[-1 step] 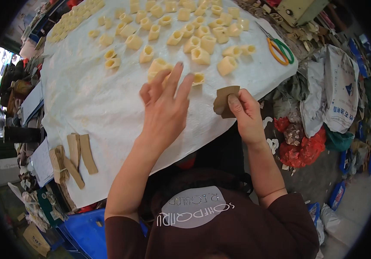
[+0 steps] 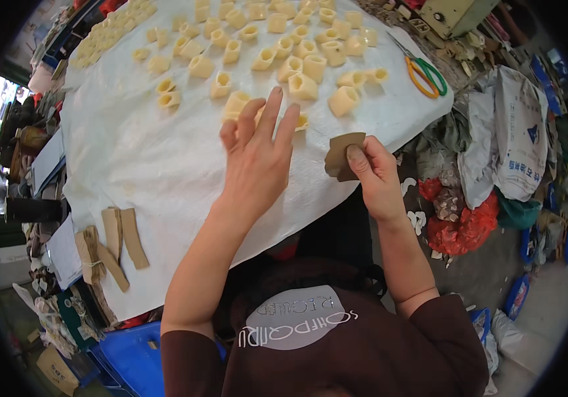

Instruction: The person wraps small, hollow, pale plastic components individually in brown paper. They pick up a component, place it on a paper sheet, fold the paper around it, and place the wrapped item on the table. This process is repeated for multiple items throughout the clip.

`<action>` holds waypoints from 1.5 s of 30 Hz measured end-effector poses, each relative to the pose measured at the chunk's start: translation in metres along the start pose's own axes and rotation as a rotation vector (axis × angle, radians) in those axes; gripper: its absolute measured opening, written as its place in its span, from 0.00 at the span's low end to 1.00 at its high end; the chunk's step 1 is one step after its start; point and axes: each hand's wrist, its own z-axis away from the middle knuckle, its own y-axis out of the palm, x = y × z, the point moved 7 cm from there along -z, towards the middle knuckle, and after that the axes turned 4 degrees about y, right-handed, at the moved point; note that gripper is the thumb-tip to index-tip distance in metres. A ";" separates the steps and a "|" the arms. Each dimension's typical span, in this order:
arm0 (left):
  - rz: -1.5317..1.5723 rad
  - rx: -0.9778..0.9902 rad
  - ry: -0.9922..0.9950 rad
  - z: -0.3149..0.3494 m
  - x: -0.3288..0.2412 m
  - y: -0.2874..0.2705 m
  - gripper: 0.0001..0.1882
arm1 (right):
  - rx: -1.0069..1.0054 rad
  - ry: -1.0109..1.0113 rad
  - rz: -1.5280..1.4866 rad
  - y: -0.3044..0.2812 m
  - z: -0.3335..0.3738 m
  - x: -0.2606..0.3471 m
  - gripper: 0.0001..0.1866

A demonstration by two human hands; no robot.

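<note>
My left hand (image 2: 259, 159) is over the white-covered table (image 2: 165, 152), its fingers spread and nothing held in them. Just beyond its fingertips stands a short pale-yellow tube (image 2: 236, 104), and another tube (image 2: 302, 122) is partly hidden behind the fingers. To the right, my right hand (image 2: 380, 175) pinches a flat brown piece (image 2: 341, 147) with a notched edge between thumb and fingers. I cannot tell what that piece is made of. It is held above the table's near right edge.
Several more cut yellow tubes (image 2: 302, 86) are scattered over the far half of the table. Scissors (image 2: 424, 76) with orange and green handles lie at the right. Brown strips (image 2: 134, 238) rest near left. Beyond the right edge are red bags (image 2: 456, 235) and a white sack (image 2: 521, 135).
My left hand has shifted slightly to the right, its fingers still spread. The right hand keeps its grip on the brown piece. The whole view has moved a little.
</note>
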 end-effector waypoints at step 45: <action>1.869 -0.003 -0.890 0.143 -0.015 -0.031 0.19 | 0.853 -0.101 0.387 0.125 0.042 0.031 0.07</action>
